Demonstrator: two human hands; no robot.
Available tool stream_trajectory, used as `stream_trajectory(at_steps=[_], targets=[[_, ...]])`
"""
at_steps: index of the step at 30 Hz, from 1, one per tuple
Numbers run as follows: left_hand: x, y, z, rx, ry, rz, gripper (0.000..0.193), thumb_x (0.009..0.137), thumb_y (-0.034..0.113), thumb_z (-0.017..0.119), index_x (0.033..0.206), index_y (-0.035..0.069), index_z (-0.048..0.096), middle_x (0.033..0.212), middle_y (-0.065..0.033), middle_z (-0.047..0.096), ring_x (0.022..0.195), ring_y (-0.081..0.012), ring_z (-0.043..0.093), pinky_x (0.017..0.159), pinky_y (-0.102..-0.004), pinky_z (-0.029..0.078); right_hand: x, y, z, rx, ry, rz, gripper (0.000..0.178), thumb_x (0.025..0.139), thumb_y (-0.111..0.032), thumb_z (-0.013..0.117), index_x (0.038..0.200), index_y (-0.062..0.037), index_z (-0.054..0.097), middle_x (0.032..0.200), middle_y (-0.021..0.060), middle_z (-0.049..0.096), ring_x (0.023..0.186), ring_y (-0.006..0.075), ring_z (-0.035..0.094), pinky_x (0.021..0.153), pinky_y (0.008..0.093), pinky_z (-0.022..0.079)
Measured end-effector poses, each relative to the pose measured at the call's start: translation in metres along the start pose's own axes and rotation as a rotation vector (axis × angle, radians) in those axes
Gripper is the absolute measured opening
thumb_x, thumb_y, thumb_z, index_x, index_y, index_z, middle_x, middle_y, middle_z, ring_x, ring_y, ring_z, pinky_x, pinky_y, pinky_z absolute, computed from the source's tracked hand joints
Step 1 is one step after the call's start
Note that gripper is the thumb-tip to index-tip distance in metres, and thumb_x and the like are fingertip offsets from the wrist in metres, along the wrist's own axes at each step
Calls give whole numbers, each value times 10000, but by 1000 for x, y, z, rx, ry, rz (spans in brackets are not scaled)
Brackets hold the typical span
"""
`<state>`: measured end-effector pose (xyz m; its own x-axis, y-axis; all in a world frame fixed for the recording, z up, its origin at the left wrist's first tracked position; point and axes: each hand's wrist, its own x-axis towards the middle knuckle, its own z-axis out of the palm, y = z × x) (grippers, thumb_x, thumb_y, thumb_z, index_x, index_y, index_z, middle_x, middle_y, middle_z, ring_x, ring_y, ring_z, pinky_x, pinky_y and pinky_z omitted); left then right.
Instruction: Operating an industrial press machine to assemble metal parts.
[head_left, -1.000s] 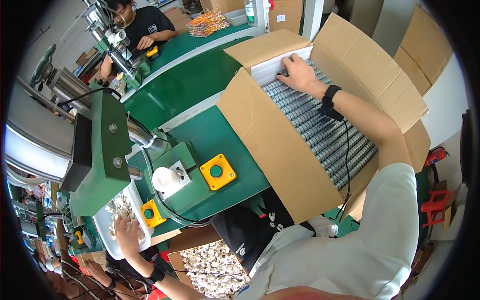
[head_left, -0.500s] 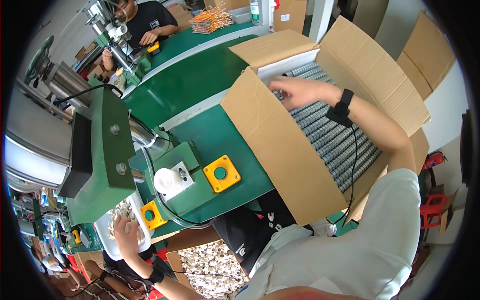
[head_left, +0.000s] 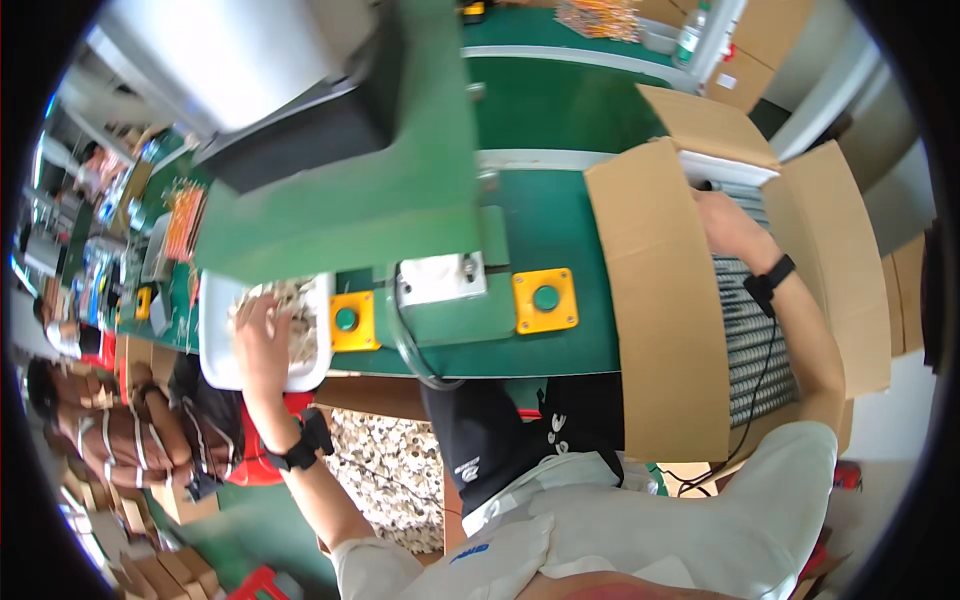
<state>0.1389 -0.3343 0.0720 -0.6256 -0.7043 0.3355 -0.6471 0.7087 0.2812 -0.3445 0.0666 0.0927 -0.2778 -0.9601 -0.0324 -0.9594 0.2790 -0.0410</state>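
Hands (head_left: 262, 345) still at tray (head_left: 213, 335) and carton (head_left: 665, 310), view now leveller

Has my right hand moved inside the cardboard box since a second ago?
Yes: judged against the white liner at the cardboard box's far end, your right hand has shifted away from it, toward you.

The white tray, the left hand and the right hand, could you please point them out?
White tray (head_left: 214, 330): head view, left side wall.
Left hand (head_left: 262, 350): head view, back of hand.
Right hand (head_left: 731, 224): head view, back of hand.
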Motion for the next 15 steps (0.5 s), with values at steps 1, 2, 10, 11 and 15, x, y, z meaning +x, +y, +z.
stream_trajectory(at_steps=[1,2,10,11,15], targets=[[0,-1,-2,-28,15,31,243,847,118,672,1045,-20,653,1063,-196,670,1029,-376,619,900,-416,475,3,-1,0,2,2,-29,515,865,-237,608,1310,-15,470,1192,260,589,892,446,623,780,499,530],[-5,-2,-4,-17,24,10,243,847,118,672,1045,-20,653,1063,-196,670,1029,-376,619,900,-416,475,4,-2,0,19,-10,-41,508,868,-237,606,1306,-14,476,1192,261,591,912,443,622,788,494,529],[-8,-9,3,-101,52,49,217,862,146,674,993,-25,642,931,-174,678,886,-358,645,793,-402,495,8,-3,7,159,91,-73,465,893,-235,589,1302,-38,490,1220,228,588,1015,420,604,830,472,526],[-6,-11,3,-106,37,35,216,860,144,674,989,-26,639,916,-173,677,874,-355,644,785,-398,495,9,-5,6,176,112,-84,425,906,-228,577,1283,-49,498,1212,209,586,1006,414,606,828,477,524],[-3,-5,3,-105,5,22,210,854,131,679,987,-26,637,890,-174,675,848,-355,643,767,-398,493,6,0,20,151,146,-19,376,926,-230,558,1263,-70,508,1181,185,581,979,404,612,806,484,522]])
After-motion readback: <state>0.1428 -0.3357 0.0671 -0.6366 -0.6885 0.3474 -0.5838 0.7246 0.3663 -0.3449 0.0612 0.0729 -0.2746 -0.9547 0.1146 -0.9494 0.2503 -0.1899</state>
